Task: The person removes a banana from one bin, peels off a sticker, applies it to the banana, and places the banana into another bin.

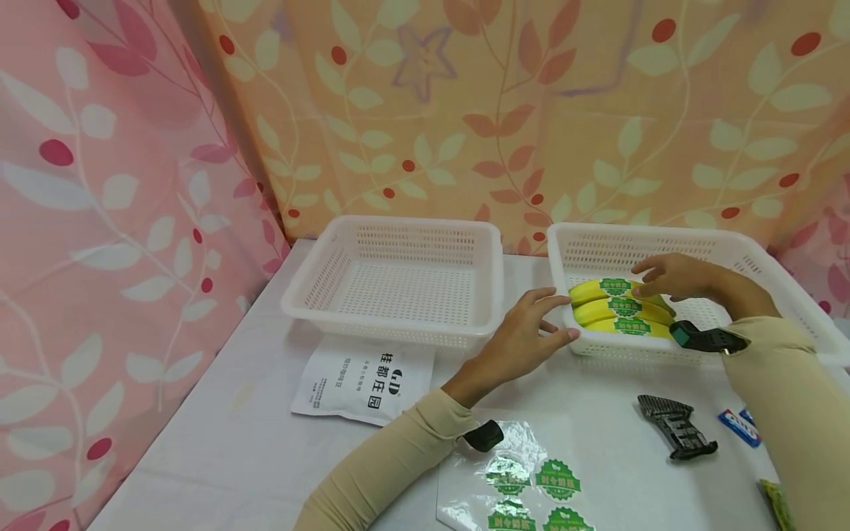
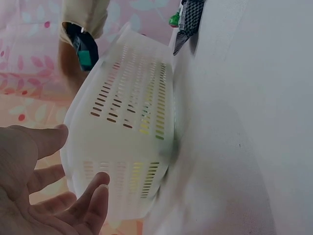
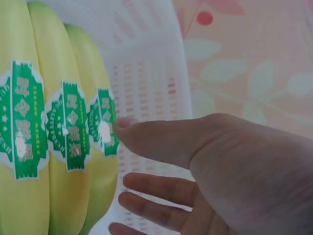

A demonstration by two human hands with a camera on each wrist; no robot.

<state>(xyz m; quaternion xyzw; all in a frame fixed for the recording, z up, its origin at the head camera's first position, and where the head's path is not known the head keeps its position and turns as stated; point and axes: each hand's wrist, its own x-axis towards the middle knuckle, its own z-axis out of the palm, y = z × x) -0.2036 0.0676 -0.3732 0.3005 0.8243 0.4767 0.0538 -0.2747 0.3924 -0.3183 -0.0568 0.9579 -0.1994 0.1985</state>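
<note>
Three yellow bananas (image 1: 654, 312) lie side by side at the left end of the right-hand white basket (image 1: 637, 234). Each carries a green-and-white label sticker (image 3: 76, 125). My right hand (image 1: 693, 280) is inside this basket beside the bananas. In the right wrist view its thumb tip meets the sticker on the outermost banana, while the other fingers are loosely bent with nothing in them. At the basket's left front corner my left hand (image 1: 514, 343) has its fingers spread close to the rim; exact contact is hard to tell. It grips nothing.
Another white basket (image 1: 392, 323) stands left, with a white printed pouch (image 1: 361, 383) in front. A sheet of green stickers (image 1: 558, 479) lies under the left forearm. On the right are a black packet (image 1: 677, 428), small blue packs (image 1: 739, 428) and a green-yellow packet (image 1: 775, 505).
</note>
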